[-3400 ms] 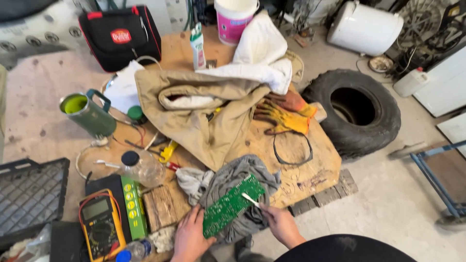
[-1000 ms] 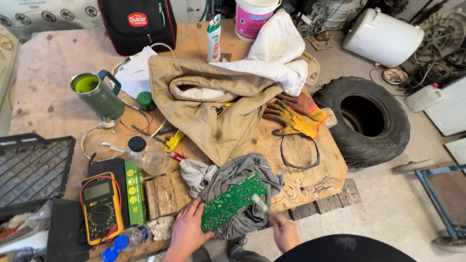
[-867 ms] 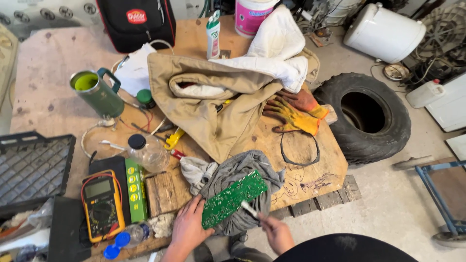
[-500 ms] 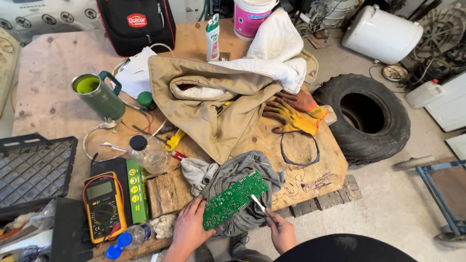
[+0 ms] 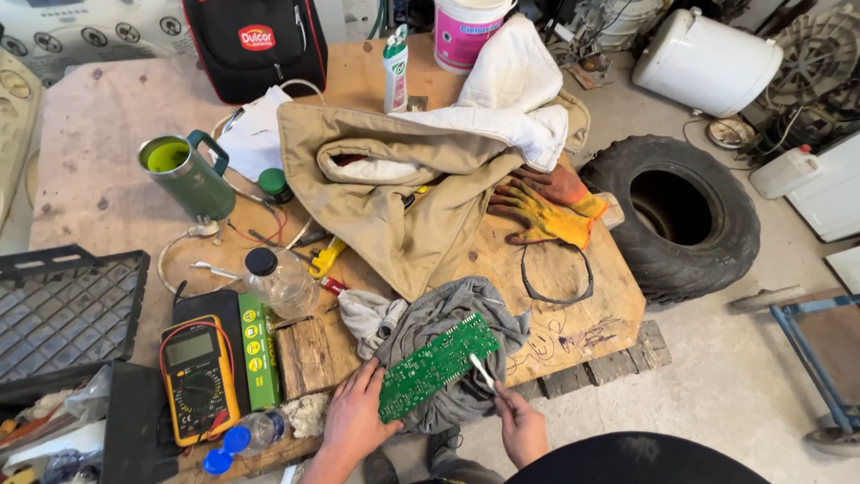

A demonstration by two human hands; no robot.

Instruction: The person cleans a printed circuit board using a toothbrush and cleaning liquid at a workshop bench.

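The right hand (image 5: 521, 428) has slid back toward the near edge of the tabletop (image 5: 116, 125), and the small white tool (image 5: 481, 369) it pinches now touches the right end of the green circuit board (image 5: 436, 364), where a second ago it sat further down over the board's lower edge. The left hand (image 5: 354, 419) has shifted its grip a little along the board's near-left corner, and the board has tipped slightly on the grey cloth (image 5: 452, 318). The view itself has drifted, so the black bag (image 5: 253, 43) and the pink bucket (image 5: 468, 31) sit closer to the top edge than they did at the start.
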